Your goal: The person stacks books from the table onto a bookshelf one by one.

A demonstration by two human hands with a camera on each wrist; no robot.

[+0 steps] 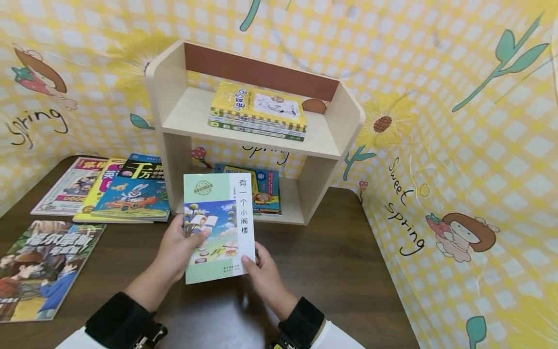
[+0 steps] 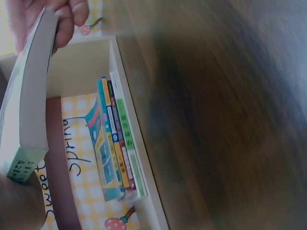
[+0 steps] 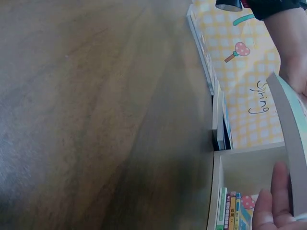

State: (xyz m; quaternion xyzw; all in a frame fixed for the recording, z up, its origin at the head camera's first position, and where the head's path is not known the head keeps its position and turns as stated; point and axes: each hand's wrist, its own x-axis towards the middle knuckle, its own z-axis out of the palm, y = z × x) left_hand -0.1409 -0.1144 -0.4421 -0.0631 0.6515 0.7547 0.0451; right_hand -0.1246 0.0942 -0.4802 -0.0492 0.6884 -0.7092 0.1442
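Observation:
A green and white book (image 1: 218,228) is held up in front of the shelf's lower compartment, its cover facing the head view. The left hand (image 1: 178,247) grips its left edge, thumb on the cover. At the lower right corner the right hand (image 1: 266,276) pinches it, thumb in front and fingers behind. In the left wrist view the book (image 2: 33,81) shows its page edges, with fingers at its far end. The right wrist view shows the book (image 3: 288,129) with fingertips behind it.
A two-level wooden shelf (image 1: 174,106) holds a stack of yellow books (image 1: 266,109) above and blue-covered books (image 1: 268,189) below. Several books lie left of it, including a blue one (image 1: 131,194) and a comic-style one (image 1: 48,266). Checked cloth (image 1: 436,145) surrounds the dark table (image 1: 340,271).

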